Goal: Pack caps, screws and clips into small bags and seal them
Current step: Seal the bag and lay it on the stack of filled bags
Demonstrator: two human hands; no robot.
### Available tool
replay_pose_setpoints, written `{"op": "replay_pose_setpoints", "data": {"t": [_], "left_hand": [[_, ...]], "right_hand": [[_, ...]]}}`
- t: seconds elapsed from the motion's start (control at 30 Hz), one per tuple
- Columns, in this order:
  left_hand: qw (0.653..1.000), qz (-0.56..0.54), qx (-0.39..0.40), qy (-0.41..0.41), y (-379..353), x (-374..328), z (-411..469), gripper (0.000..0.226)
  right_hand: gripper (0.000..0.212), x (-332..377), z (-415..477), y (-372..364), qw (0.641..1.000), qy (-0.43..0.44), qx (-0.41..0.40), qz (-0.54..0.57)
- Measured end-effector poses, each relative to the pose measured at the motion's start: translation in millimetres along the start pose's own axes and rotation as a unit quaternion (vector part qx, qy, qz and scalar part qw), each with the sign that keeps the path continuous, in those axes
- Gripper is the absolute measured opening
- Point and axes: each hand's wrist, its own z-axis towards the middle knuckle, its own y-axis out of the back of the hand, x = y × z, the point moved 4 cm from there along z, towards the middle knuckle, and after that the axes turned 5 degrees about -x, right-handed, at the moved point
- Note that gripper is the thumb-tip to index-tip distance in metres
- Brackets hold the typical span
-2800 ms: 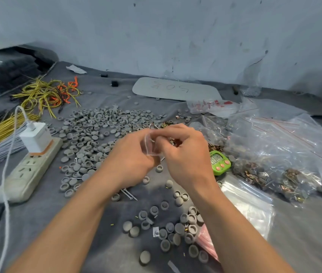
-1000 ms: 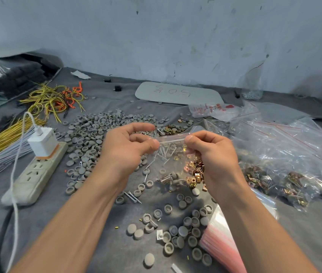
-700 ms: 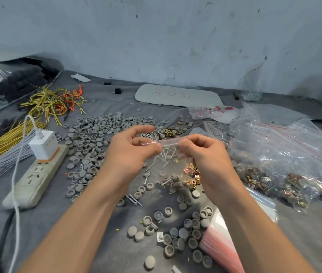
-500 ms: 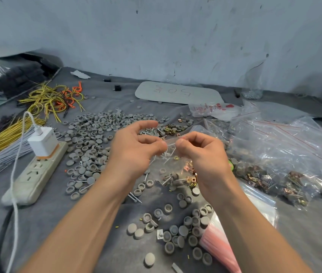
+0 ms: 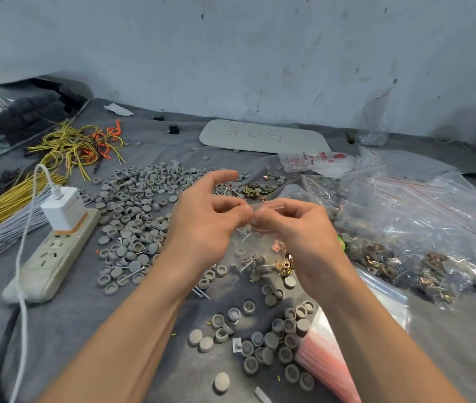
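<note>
Both hands pinch the mouth of a small bag, held up off the cloth.

The left hand (image 5: 204,225) and right hand (image 5: 297,231) meet at the top strip of the clear bag (image 5: 268,205), each nipping it between thumb and fingers, and the left forefinger stands free above the pinch. The bag hangs below the grip, clear of the grey cloth (image 5: 85,330), with screws (image 5: 245,264) and copper clips (image 5: 284,264) gathered low inside it. Left of the grip lies the wide spread of grey caps (image 5: 140,199), and beyond that a power strip (image 5: 53,254) with a white charger (image 5: 62,210) plugged in. Under the wrists lie more loose caps, with a pink-edged stack of empty bags (image 5: 326,365) just right of them. Right of the grip lie large clear sacks (image 5: 405,228) — filled packets show inside.
</note>
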Motion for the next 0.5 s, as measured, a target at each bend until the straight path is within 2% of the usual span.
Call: {"op": "replay_pose_setpoints", "data": {"t": [0.07,0.13,0.2,0.27,0.33,0.4,0.43,0.5], "left_hand": [[1.0,0.019,-0.006,-0.001,2.0,-1.0,-0.6,0.058],[0.999,-0.006,-0.015,0.028,4.7,-1.3,-1.0,0.057],[0.995,-0.069,-0.025,0.061,7.2,-1.2,-0.4,0.054],[0.99,-0.119,-0.039,0.068,10.2,-2.8,-0.7,0.05],[0.988,-0.139,-0.049,0.053,11.4,-4.8,-0.3,0.047],[0.989,-0.131,-0.06,0.042,12.7,-5.1,0.4,0.05],[0.99,-0.122,-0.05,0.054,12.8,-2.5,1.3,0.058],[0.991,-0.078,0.046,0.1,7.8,2.8,-0.3,0.08]], "right_hand": [[0.023,1.0,2.3,7.1,0.999,-0.015,-0.025,0.026],[0.019,0.5,4.1,12.7,0.998,-0.029,-0.034,0.038],[0.012,0.2,3.1,12.9,0.999,-0.035,0.006,0.04],[0.004,0.1,1.0,10.7,0.997,-0.036,0.066,-0.012],[0.01,-2.0,0.8,9.5,0.99,-0.028,0.088,-0.109],[0.019,-2.4,3.0,7.8,0.988,-0.01,0.049,-0.143],[0.022,-2.3,3.7,7.5,0.992,-0.009,0.022,-0.12],[0.026,-5.5,3.9,6.5,0.999,-0.03,-0.019,-0.023]]}}
